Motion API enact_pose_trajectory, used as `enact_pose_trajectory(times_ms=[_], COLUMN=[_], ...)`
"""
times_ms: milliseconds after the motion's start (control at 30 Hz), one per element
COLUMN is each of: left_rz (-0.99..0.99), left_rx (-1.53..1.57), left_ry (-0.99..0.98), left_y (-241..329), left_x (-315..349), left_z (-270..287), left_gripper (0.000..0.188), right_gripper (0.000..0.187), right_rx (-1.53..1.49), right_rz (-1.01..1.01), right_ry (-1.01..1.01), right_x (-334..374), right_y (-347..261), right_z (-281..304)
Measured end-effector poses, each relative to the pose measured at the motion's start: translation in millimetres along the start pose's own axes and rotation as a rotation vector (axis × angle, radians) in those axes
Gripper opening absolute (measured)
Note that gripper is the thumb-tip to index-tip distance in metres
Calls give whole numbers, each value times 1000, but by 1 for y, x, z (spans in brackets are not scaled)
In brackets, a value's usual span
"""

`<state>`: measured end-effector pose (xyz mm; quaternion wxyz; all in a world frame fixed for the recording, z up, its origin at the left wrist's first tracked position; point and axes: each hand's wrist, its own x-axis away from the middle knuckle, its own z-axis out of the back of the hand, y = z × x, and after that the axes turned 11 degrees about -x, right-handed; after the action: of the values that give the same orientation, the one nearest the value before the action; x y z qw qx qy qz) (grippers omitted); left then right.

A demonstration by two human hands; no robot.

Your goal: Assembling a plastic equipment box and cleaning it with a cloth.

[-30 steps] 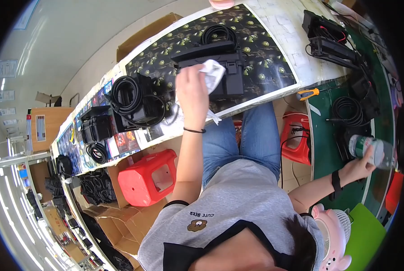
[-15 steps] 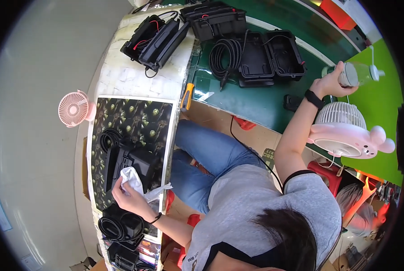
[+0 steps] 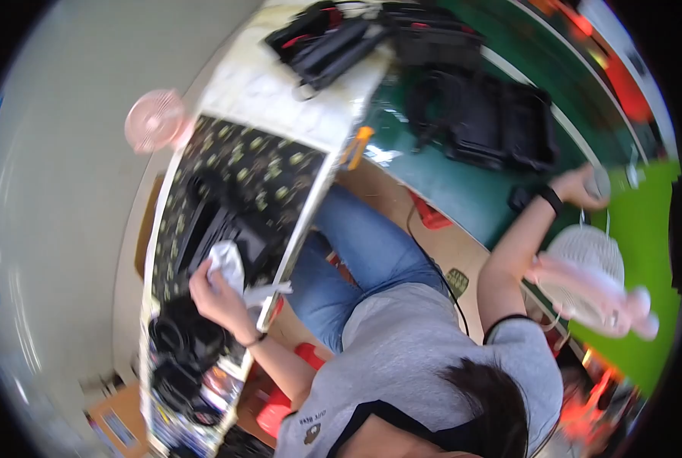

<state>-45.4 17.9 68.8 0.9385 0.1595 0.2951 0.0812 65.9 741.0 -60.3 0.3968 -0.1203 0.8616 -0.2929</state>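
My left hand (image 3: 220, 299) pinches a crumpled white cloth (image 3: 227, 264) against a black hard plastic case (image 3: 241, 238) on the dark patterned mat (image 3: 280, 156). A strip of the cloth trails toward the table's edge. Out to the right, my right hand (image 3: 572, 188) is wrapped around a clear bottle with a pale round base (image 3: 599, 184). The bottle is smeared by motion, and its far end shows only faintly. Just below that hand stands a pink fan (image 3: 585, 286) with rounded ears.
More black cases with cables (image 3: 184, 332) lie nearer on the mat. At the far end are further cases, one opened flat (image 3: 501, 122) on the green table (image 3: 432, 179). A yellow-handled screwdriver (image 3: 357, 147) lies at the table edge. A small pink fan (image 3: 154, 122) sticks out left.
The whole view has turned and blurred. My right hand has come lower with the bottle, closer to the pink fan. My left hand keeps the cloth on the case.
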Motion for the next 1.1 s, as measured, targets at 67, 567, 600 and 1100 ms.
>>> enact_pose_trajectory(times_ms=[67, 567, 600, 1100], left_rz=[-68, 295, 243, 381], left_rx=[5, 343, 233, 734], left_ry=[92, 406, 334, 36], left_y=[-5, -26, -22, -63], left_x=[1, 1, -2, 10], left_z=[2, 21, 17, -17], left_gripper=[24, 20, 19, 39], right_gripper=[99, 21, 16, 43], right_rx=[176, -104, -72, -1227], right_rz=[106, 505, 524, 140], right_ry=[-27, -395, -430, -2086], right_x=[-11, 69, 79, 288], right_y=[8, -219, -240, -576], right_z=[2, -56, -58, 82])
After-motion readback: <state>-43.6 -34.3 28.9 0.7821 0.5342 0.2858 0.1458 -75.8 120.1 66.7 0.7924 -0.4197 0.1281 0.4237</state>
